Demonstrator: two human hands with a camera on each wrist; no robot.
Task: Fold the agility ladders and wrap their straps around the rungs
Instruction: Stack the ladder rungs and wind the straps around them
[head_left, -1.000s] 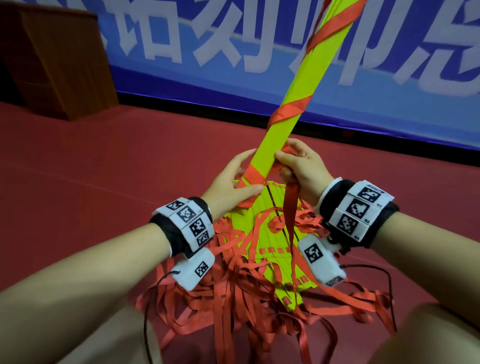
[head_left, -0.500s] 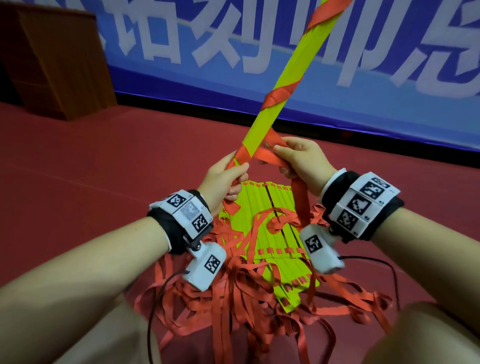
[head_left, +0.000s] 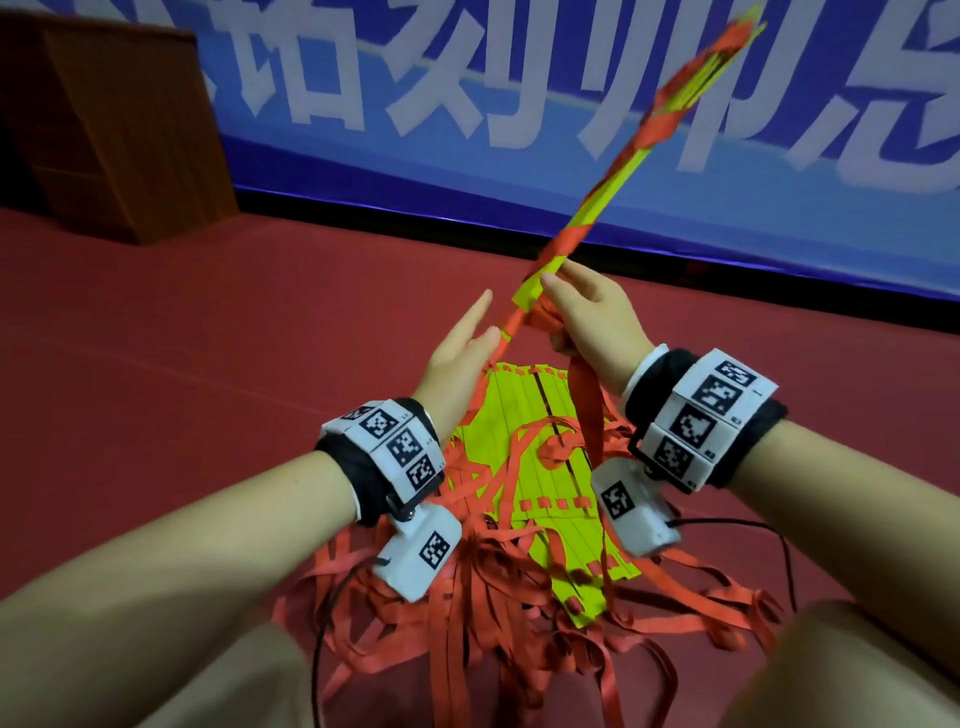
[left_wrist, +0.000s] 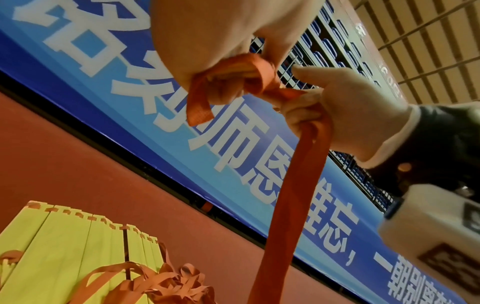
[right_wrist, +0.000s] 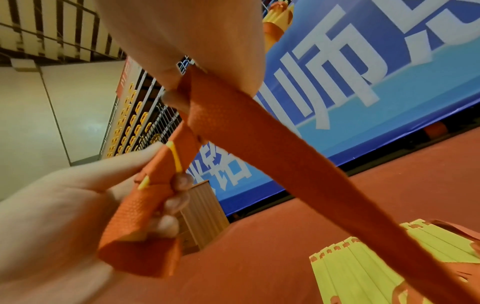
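Observation:
A bundle of yellow rungs (head_left: 623, 156), spiral-wrapped in orange strap, slants up to the right in the head view. My left hand (head_left: 460, 348) holds its lower, strap-covered end; in the right wrist view that hand's fingers (right_wrist: 171, 203) curl round the end. My right hand (head_left: 592, 322) is beside it on the right and grips the orange strap (head_left: 584, 410), which hangs from the fist down to the floor. The left wrist view shows the same strap (left_wrist: 291, 195) running taut below the right hand (left_wrist: 350, 111).
More yellow rungs (head_left: 524, 415) lie flat on the red floor (head_left: 208, 338) under my wrists, in a tangle of loose orange straps (head_left: 493, 613). A wooden cabinet (head_left: 114, 124) stands far left. A blue banner (head_left: 467, 130) lines the back. My knees (head_left: 831, 675) frame the bottom.
Both hands have risen away from the floor pile. The bundle has tipped further to the right, and its top end is now in view. The strap now covers the bundle's lower end.

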